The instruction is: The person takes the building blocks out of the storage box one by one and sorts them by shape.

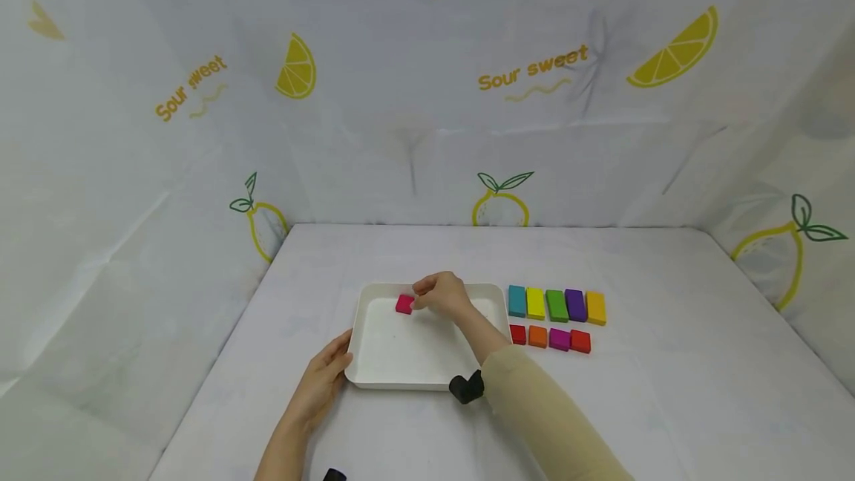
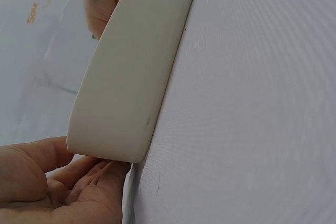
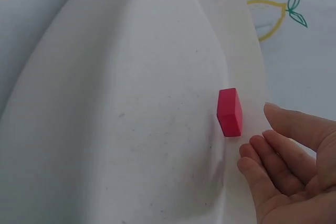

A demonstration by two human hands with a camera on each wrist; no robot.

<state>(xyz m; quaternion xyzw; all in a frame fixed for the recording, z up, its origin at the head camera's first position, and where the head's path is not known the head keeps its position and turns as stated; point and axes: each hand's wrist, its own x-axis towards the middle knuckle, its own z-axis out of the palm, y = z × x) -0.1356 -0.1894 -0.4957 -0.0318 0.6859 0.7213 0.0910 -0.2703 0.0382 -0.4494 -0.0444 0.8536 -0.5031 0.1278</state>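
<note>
A white tray point(image 1: 407, 355) lies on the table. My left hand point(image 1: 323, 384) holds it by the left edge; in the left wrist view its thumb is at the rim and the curled fingers are against the lower wall. A pink-red block point(image 1: 404, 304) rests inside the tray near its far wall. My right hand point(image 1: 442, 293) is over the tray's far side, just right of this block. In the right wrist view, a gap shows between the block point(image 3: 229, 112) and the loosely bent fingers point(image 3: 257, 177), which hold nothing.
Right of the tray, a back row runs teal point(image 1: 517, 301), yellow point(image 1: 535, 303), green point(image 1: 557, 306), purple point(image 1: 575, 305) and yellow-orange point(image 1: 596, 308) blocks. A front row has red point(image 1: 517, 334), orange point(image 1: 537, 336), magenta point(image 1: 559, 339) and another red block point(image 1: 580, 341). Lemon-printed cloth point(image 1: 401, 132) hangs behind.
</note>
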